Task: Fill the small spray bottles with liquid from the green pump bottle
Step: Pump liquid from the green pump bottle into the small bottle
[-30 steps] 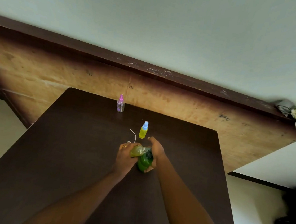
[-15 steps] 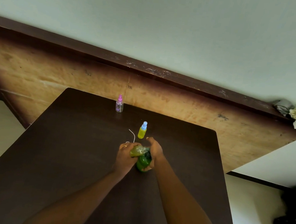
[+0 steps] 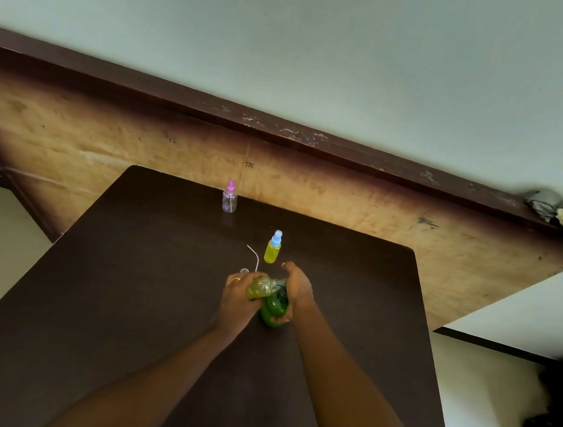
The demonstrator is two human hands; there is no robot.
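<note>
Small spray bottle (image 3: pixel 261 288), tilted, gripped in left hand (image 3: pixel 239 298), just left of and touching green pump bottle (image 3: pixel 272 310), itself clasped in right hand (image 3: pixel 297 289).

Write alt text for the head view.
The left hand holds a small bottle at the green pump bottle, held by the right hand, on a dark table. Behind stand a yellow spray bottle and a pink-capped one.
</note>
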